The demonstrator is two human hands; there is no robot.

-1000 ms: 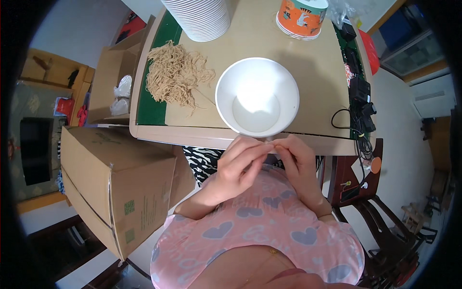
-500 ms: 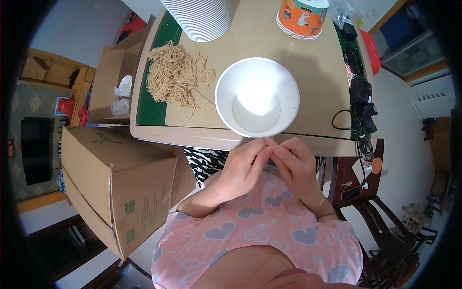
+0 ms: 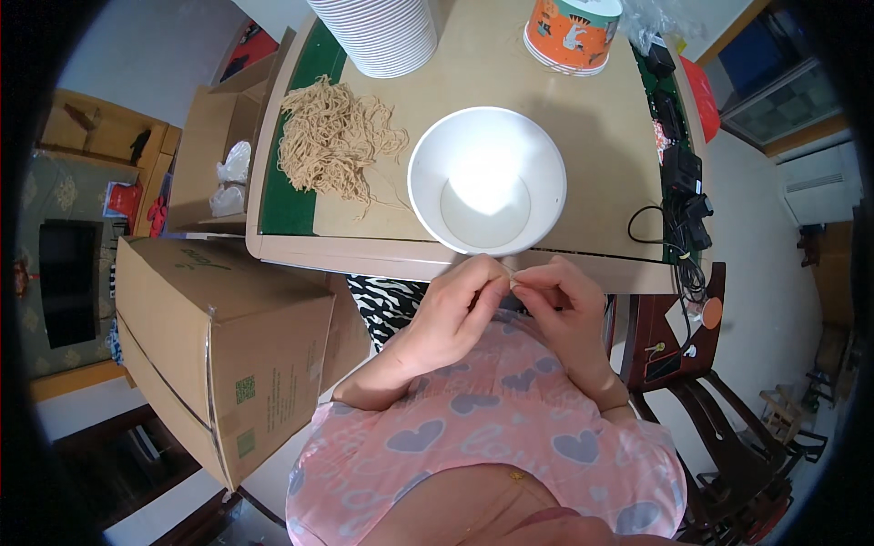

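My left hand (image 3: 462, 308) and my right hand (image 3: 565, 311) meet just past the table's front edge. Thumb and forefinger are pinched on each side. A short pale bit of string (image 3: 512, 277) shows between the fingertips, mostly hidden by them. Right beyond my hands stands a white round tub (image 3: 426, 209), looked into from above, with bright light on its bottom. To its left lies a tangled heap of tan string (image 3: 332, 146), and a thin loose strand trails from it toward the tub.
A tall stack of white paper tubs (image 3: 387, 36) stands at the back left, an orange printed tub (image 3: 569, 36) at the back right. Black adapters and cables (image 3: 685, 173) line the right edge. A large cardboard box (image 3: 264, 364) is at my left, a dark wooden chair (image 3: 719, 428) at right.
My fingertips have moved slightly apart, with a little string now visible between them. My right hand has shifted slightly up and to the right. The tub and heap look nearly the same.
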